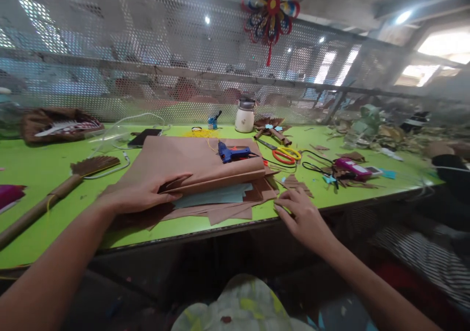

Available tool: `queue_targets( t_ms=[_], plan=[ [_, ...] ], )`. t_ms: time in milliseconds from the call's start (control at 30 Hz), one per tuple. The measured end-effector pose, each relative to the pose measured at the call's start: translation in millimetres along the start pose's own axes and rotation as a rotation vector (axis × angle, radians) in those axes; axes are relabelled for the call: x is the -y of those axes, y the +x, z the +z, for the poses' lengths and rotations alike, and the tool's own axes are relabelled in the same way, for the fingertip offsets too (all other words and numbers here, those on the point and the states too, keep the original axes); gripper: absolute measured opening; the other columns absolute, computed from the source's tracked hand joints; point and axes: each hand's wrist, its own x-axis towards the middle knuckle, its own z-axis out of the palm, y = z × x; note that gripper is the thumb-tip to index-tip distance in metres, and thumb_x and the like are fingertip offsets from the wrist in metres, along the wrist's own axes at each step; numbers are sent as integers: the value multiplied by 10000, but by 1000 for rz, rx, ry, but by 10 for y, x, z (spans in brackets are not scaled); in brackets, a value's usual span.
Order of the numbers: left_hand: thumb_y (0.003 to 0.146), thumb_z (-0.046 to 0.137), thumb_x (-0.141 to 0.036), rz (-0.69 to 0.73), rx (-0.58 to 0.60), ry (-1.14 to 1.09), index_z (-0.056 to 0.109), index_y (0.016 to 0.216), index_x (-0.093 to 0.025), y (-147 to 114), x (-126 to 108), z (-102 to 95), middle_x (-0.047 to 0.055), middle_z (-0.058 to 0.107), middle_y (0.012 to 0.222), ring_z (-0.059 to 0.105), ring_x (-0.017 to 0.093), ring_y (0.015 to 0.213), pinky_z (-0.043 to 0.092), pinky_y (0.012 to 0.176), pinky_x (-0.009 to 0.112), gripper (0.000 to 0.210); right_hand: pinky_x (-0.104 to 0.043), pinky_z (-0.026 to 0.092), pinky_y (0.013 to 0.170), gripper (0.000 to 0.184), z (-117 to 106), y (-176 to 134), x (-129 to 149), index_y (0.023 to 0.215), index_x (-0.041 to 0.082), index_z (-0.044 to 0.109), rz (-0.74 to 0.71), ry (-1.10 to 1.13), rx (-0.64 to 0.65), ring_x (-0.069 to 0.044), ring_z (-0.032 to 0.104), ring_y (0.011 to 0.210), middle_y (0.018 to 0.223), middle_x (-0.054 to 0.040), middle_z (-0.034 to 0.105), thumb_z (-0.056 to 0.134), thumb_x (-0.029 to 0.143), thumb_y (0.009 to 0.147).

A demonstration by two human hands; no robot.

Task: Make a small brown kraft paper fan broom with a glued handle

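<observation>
Brown paper sheets (176, 157) lie stacked on the green table, with the front edge of the upper ones raised and curled back. My left hand (143, 196) grips that raised edge at its left end, thumb below and fingers above. Under the fold shows light blue paper (213, 197), over more brown pieces (231, 215). My right hand (303, 216) rests at the table's front edge, fingers bent and a little apart, beside the right end of the stack. It holds nothing that I can see. A blue glue gun (233, 152) lies on top of the sheets.
Scissors (286, 154) and a purple-pink object (352, 168) with black cords lie right of the stack. Behind stand a white jar (245, 115) and a small blue bottle (213, 121). At left are a rolled-paper stalk (55, 196), a phone (145, 137) and a brown bag (62, 123).
</observation>
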Motion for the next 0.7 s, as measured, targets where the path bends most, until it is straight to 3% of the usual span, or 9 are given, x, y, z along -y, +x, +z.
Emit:
queue_targets(
  t_ms=[100,200,433,567,700],
  plan=[
    [840,423,-564,13,-9,1,243,1434,-311,3,-17,-13,-33,262,1496,272,236,1346,234,1095,339,671,-484,399,859,276,50,-25,44,1135,197,581,-21,-32,23,-268,511,995,1057,-122,595,453,230,893],
    [851,418,-549,23,-17,-23,252,1426,-338,1,-20,-22,-48,262,1495,272,226,1348,219,1105,336,634,-528,363,913,348,99,-9,43,1231,198,511,-12,-53,14,-291,494,1077,1129,-138,582,449,250,893],
    [861,380,-561,-30,-30,-10,288,1417,-335,-18,-38,-30,-52,296,1480,269,243,1349,213,1110,363,607,-487,367,929,160,124,48,10,969,193,613,42,87,-62,-246,547,969,958,-91,628,485,234,880],
    [857,364,-581,-32,-53,27,306,1406,-356,-23,-49,-32,-70,306,1474,290,243,1339,233,1102,359,596,-397,437,775,157,119,108,-54,742,195,569,108,132,-209,-220,535,822,778,-67,592,485,218,872],
    [865,353,-573,-35,-53,55,311,1407,-344,-24,-49,-35,-63,318,1469,307,245,1331,246,1096,355,590,-379,441,766,114,112,166,-130,780,192,579,95,148,-206,-220,531,837,799,-73,595,498,199,860]
  ],
)
